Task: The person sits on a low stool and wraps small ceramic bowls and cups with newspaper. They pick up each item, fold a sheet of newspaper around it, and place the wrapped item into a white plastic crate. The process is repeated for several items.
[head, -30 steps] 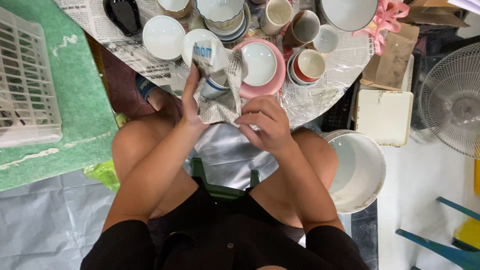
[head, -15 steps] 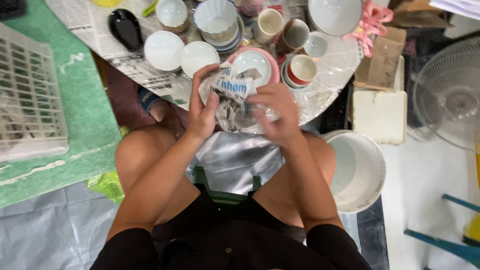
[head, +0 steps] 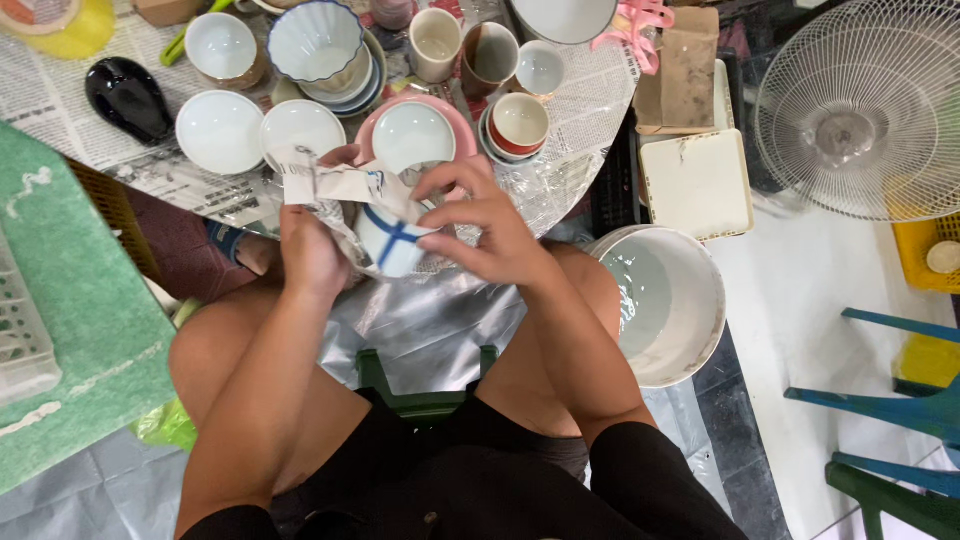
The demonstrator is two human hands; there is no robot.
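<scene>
Gripping a white cup with blue stripes [head: 392, 240] from the side, the left hand [head: 312, 250] is closed around it and a sheet of newspaper [head: 335, 185]. The right hand [head: 480, 225] pinches the paper's edge over the cup's rim, fingers curled. Both hover above the person's knees. Just beyond, 2 white plates [head: 258, 130] and a pink plate [head: 450, 110] lie on newspaper; a white bucket [head: 690, 310] stands right.
</scene>
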